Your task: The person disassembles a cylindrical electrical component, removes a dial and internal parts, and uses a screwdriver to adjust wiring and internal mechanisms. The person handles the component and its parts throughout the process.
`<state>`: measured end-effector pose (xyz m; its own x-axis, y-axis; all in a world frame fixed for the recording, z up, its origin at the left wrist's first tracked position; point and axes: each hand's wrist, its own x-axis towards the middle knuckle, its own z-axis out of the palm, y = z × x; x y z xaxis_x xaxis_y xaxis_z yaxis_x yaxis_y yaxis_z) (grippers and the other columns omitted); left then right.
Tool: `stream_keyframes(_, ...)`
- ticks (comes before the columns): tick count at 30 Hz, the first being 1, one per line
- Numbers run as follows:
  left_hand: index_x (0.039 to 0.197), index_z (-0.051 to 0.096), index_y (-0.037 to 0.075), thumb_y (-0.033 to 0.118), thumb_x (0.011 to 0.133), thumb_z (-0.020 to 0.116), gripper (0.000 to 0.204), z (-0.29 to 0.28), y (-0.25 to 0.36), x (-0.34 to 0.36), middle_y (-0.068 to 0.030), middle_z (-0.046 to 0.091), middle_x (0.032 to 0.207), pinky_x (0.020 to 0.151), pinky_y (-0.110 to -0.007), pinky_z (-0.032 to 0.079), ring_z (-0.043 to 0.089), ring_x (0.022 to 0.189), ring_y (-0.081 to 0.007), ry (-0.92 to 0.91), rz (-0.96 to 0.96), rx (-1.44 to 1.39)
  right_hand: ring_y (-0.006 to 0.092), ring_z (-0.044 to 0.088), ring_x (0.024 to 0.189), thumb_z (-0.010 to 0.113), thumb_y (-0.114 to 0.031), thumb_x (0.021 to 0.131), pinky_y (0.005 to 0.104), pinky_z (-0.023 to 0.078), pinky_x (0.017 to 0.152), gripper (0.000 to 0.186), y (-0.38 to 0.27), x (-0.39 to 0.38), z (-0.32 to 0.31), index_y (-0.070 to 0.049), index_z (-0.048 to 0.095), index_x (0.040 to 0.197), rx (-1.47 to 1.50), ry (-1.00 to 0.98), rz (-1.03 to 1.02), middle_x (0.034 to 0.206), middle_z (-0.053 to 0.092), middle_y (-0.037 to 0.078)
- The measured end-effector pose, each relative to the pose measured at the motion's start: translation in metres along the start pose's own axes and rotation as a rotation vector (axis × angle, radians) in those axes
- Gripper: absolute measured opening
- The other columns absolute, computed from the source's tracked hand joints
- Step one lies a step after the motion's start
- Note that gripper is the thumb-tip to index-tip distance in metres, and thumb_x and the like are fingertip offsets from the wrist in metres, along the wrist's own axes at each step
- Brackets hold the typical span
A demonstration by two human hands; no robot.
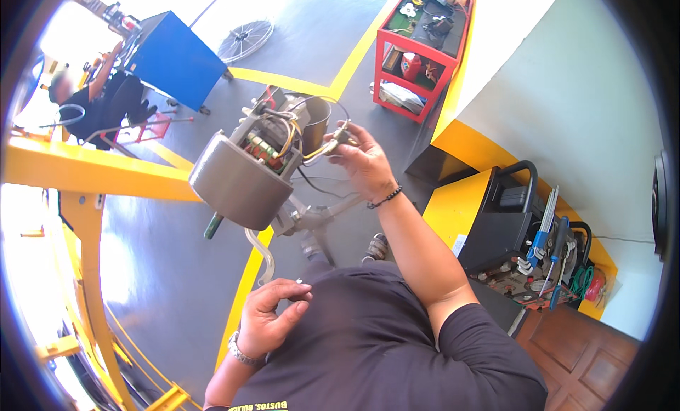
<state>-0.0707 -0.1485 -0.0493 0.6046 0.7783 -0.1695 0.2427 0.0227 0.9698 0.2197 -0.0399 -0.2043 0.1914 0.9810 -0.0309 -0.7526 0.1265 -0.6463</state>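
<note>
In front of me is a grey machine unit [243, 181] with a rounded metal housing. Its open top exposes a green circuit board [263, 150] and bundled wires [292, 133]. From its right side, yellow and dark wires run to a small brass-coloured metal part [341, 138], pinched in the fingers of my right hand [365, 160]. My left hand [273, 315] is lower, near my shirt and apart from the unit. Its fingers are curled, the thumb a little away, and a tiny pale piece [299, 281] shows at the fingertips; its kind is too small to tell.
A yellow beam [106, 172] meets the unit from the left. A red cart [418, 64] with parts stands far right, a black tool case [499, 234] with hex keys and screwdrivers nearer. Beyond are a blue cabinet [173, 60], a wheel [246, 41] and a seated person [99, 103].
</note>
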Motion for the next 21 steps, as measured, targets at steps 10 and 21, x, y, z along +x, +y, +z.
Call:
stream_keyframes(10, 0.111, 0.073, 0.0, 0.006, 0.087, 0.077, 0.025, 0.004, 0.004, 0.031, -0.0144, 0.075, 0.099, 0.081, -0.035, 0.058, 0.074, 0.091, -0.0263, -0.006, 0.166, 0.17, 0.0068, 0.064, 0.088, 0.085, 0.0, 0.083, 0.0221, 0.052, 0.078, 0.047, -0.067, -0.083, 0.064, -0.001, 0.062, 0.123, -0.707, 0.21, -0.47, 0.103, 0.071, 0.005)
stream_keyframes(21, 0.124, 0.068, 0.002, 0.033, 0.082, 0.085, 0.054, -0.038, 0.054, 0.127, -0.0213, 0.066, 0.125, 0.099, -0.05, 0.048, 0.063, 0.114, -0.0399, 0.526, 0.689, 1.0, 0.01, 0.065, 0.083, 0.087, -0.009, 0.081, 0.0269, 0.052, 0.08, 0.045, -0.08, -0.079, 0.1, -0.003, 0.067, 0.121, -1.045, 0.268, -0.709, 0.094, 0.075, 0.006)
